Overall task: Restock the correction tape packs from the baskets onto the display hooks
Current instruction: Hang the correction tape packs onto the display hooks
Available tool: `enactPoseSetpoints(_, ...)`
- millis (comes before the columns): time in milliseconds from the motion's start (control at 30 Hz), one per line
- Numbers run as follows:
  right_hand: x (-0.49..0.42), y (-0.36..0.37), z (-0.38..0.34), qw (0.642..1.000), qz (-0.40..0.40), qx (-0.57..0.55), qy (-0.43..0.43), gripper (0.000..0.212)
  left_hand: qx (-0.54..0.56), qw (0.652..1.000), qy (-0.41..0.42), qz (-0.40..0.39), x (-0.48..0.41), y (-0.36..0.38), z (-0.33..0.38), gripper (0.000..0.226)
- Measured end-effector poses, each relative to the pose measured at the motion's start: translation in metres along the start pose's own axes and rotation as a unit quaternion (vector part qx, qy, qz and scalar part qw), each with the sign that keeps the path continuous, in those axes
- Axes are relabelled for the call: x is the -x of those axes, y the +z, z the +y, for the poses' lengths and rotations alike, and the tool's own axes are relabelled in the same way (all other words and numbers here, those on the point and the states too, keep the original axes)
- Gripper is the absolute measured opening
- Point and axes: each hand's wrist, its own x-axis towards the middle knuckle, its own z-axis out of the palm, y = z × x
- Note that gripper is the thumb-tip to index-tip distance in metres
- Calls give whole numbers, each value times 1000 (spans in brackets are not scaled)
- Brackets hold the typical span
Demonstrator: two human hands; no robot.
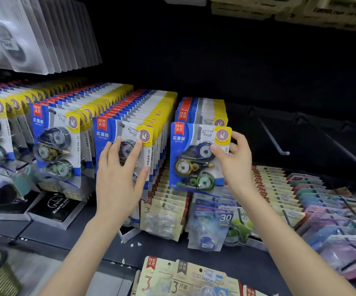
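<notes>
Correction tape pack (198,155) fronts a short row, pinched at its 3 o'clock edge by our right hand (234,159), left hand (119,167) flat on the full row (151,107) at 9 o'clock, bare hooks (275,139) at 3 o'clock, so we judge it partway done.

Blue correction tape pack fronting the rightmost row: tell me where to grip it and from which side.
On the blue correction tape pack, pinch the flat card margin at the upper right edge, coming from the right, thumb in front, fingers behind. The blister with three tapes bulges over the middle, and the next row crowds its left edge. The right hand pinches there.
</notes>
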Motion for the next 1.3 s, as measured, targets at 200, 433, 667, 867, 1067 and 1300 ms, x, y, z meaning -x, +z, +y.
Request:
enactPoseSetpoints(200,-33,20,22,999,35,8,-1,27,-10,1000,10,11,-1,0,0,56)
enactPoseSetpoints(433,-38,22,27,997,55,53,-8,28,-21,999,30,25,-2,3,-3,53)
enactPoseSetpoints(667,10,-22,32,982,53,181,17,40,-7,996,60,70,6,1,-12,44)
enactPoseSetpoints(867,96,-95,58,956,-63,279,61,16,1,996,66,62,48,-5,-11,36)
enactPoseSetpoints(1067,208,-164,95,892,-235,348,168,14,53,964,78,-250,147,-18,6,56)
enactPoseSetpoints(1300,301,-184,97,850,-406,217,258,31,316,767,-146,-539,237,-62,18,81)
